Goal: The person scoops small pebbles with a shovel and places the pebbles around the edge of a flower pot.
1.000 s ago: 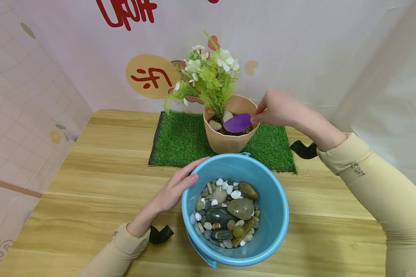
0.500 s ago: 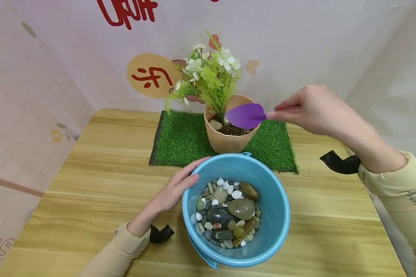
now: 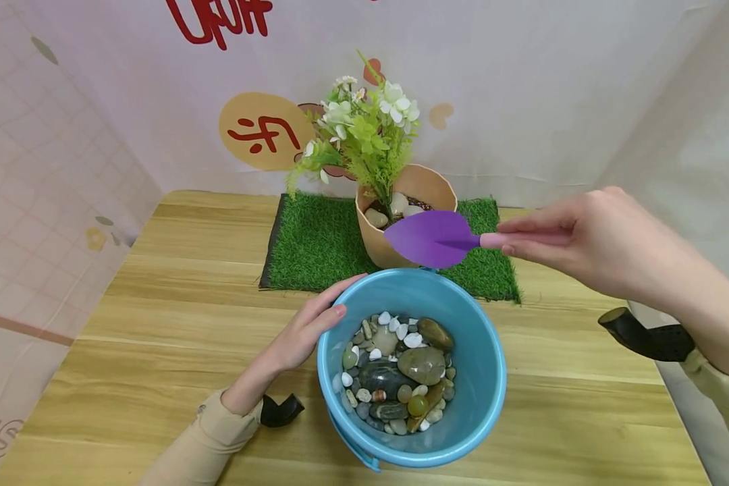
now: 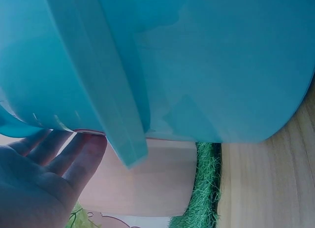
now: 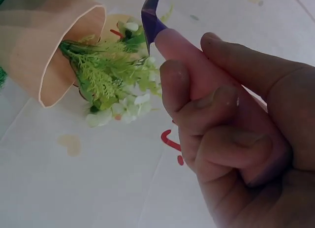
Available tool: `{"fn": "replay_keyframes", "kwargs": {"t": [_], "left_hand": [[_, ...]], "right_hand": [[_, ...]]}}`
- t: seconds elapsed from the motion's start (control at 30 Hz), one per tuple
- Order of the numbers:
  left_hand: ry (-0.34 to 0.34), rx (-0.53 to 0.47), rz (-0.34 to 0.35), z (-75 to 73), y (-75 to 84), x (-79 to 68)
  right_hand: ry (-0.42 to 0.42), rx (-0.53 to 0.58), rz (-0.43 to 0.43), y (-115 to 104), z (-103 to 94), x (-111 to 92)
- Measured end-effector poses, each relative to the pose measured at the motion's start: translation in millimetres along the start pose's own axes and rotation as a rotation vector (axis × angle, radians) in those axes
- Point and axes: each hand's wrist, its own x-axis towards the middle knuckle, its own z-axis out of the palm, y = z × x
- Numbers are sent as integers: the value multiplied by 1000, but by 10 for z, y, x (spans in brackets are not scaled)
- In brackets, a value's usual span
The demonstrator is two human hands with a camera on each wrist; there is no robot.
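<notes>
Gripping purple leaf-bladed, pink-handled trowel [image 3: 446, 241]: right hand [image 3: 607, 246], fingers curled round. Blade near far rim of round blue plastic bucket [image 3: 481, 378] holding smooth mixed stones [image 3: 422, 366]. Left hand [image 3: 306, 331] rests against bucket's left side, fingers mostly straight. Blade lowered early could clip rim; uneven left-hand push might tilt bucket.

Purple trowel [image 3: 431, 239] (pink handle [image 3: 493, 240]) held aloft, blade pointing left; blue bucket [image 3: 478, 378] upright, partly stone-filled.

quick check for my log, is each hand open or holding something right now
Left hand: open, touching the bucket.
Right hand: closed, holding the trowel.
</notes>
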Motion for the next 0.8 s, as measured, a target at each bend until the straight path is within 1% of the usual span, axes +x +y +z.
{"fn": "replay_keyframes", "kwargs": {"t": [0.17, 0.3, 0.4, 0.47, 0.57, 0.67, 0.8], "left_hand": [[2, -2, -3, -3, 18, -7], [4, 8, -11, -5, 12, -12], [3, 13, -8, -6, 6, -14], [1, 14, -6, -6, 6, -14], [2, 18, -6, -1, 12, -12], [3, 18, -8, 2, 16, -9], [6, 20, -6, 2, 11, -8]], "right_hand": [[-8, 3, -105, -39, 74, -116], [-3, -2, -227, -82, 126, -174], [-8, -9, -297, -122, 183, -212], [-34, -15, -306, -144, 232, -243], [-79, -59, -290, -169, 320, -291], [-128, -132, -256, -198, 436, -320], [-169, -242, -238, -269, 590, -348]]}}
